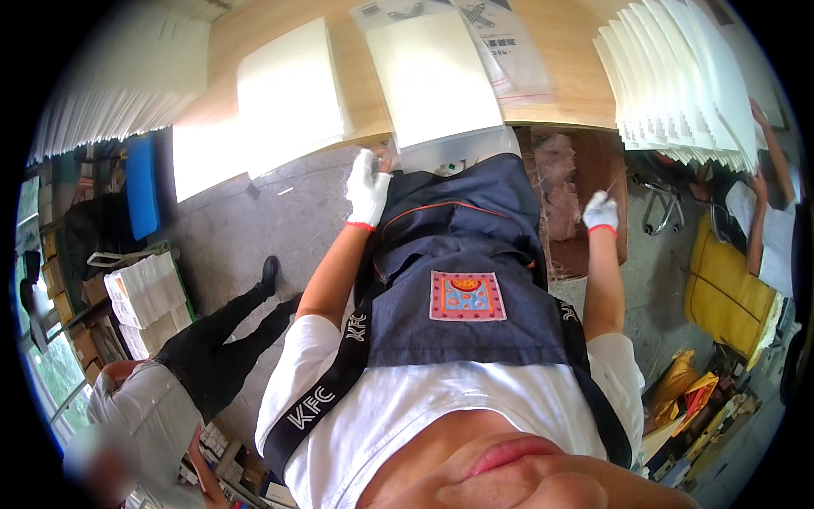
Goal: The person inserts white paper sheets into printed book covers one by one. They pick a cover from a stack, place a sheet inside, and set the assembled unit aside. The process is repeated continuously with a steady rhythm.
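My left hand [367,188], in a white glove with a red cuff and bare fingertips, is at the left side of a clear plastic bag [449,155] that hangs over the table's front edge. Its fingers reach up, apart, and I see nothing held in them. A stack of white sheets [432,81] lies on the table end of that bag. To the right, my right hand [600,214], in a matching glove, is above a brown open box [585,254] containing crumpled pinkish film [557,187]. Its fingers are drawn together; blur hides whatever is in them.
The wooden table [229,51] carries another white stack [288,81], printed clear bags [509,51] and a tall fanned paper pile [670,85]. A person [161,407] stands at the left; another person [767,212] is at the right beside a yellow bundle [729,288].
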A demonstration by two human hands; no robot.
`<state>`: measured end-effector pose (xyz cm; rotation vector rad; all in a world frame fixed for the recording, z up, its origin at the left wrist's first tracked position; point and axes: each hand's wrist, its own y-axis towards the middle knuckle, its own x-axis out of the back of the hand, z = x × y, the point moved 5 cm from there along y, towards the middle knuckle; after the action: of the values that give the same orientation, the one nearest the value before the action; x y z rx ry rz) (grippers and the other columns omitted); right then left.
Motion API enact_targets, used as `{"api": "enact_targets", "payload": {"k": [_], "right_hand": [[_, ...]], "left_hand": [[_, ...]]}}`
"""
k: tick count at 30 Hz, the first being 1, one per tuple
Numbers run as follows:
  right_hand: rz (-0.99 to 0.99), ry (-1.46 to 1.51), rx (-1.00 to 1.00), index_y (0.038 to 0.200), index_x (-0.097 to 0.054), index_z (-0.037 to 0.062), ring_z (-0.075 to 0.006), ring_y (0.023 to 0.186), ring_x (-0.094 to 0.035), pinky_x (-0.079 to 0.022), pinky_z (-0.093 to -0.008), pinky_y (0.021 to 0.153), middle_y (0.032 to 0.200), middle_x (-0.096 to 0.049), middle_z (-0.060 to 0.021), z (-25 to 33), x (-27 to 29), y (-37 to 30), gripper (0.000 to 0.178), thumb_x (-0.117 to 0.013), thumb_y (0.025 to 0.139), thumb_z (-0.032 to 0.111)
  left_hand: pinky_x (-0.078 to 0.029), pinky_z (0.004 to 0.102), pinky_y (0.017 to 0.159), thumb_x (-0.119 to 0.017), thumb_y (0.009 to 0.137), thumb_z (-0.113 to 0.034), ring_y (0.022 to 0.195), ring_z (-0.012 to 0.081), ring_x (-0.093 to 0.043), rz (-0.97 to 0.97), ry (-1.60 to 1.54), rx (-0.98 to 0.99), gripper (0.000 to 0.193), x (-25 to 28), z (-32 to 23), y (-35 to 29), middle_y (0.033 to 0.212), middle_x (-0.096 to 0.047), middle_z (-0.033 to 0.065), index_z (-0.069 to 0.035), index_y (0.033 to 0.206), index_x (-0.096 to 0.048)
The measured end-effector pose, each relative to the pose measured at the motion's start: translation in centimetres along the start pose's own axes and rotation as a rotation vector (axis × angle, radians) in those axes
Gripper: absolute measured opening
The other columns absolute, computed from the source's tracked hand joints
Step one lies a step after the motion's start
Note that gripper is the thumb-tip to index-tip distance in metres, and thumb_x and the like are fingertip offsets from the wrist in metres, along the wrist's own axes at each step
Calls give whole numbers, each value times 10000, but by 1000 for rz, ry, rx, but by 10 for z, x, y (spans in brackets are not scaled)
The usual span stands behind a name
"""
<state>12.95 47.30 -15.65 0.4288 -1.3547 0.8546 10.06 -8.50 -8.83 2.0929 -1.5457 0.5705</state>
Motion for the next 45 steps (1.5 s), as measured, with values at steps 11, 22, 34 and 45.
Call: {"api": "enact_targets", "payload": {"k": [11, 22, 34, 45], "right_hand": [[59, 374, 1085, 867, -574, 112, -270, 836, -569, -454, -387, 734, 925, -589, -61, 280, 46, -112, 176, -644, 712, 159], [682, 679, 220, 861, -549, 74, -177, 493, -550, -402, -329, 429, 693, -625, -101, 261, 16, -93, 350, -467, 894, 413], [1086, 1146, 556, 936, -559, 47, -42, 512, -482, -380, -183, 451, 695, -581, 6, 440, 30, -230, 177, -539, 895, 218], [973, 1138, 776, 923, -563, 33, -95, 545, -531, -430, -231, 502, 733, -608, -37, 415, 98, -207, 218, -470, 927, 230]], "left_hand": [[-440, 315, 573, -688, 720, -103, 667, 207, -529, -24, 91, -415, 123, 0, -42, 23, 807, -566, 63, -84, 733, -567], [-476, 238, 548, -610, 864, -257, 577, 90, -517, 27, -728, 472, 305, -14, -38, 14, 733, -520, 18, -13, 1016, -512], [-452, 292, 736, -492, 900, -137, 825, 162, -566, -481, -224, 111, 265, 196, -37, 64, 952, -621, 114, 14, 1098, -585], [-448, 281, 823, -516, 894, -120, 894, 167, -547, -712, -588, 130, 338, 196, 51, 50, 1055, -591, 90, 29, 1198, -525]]}}
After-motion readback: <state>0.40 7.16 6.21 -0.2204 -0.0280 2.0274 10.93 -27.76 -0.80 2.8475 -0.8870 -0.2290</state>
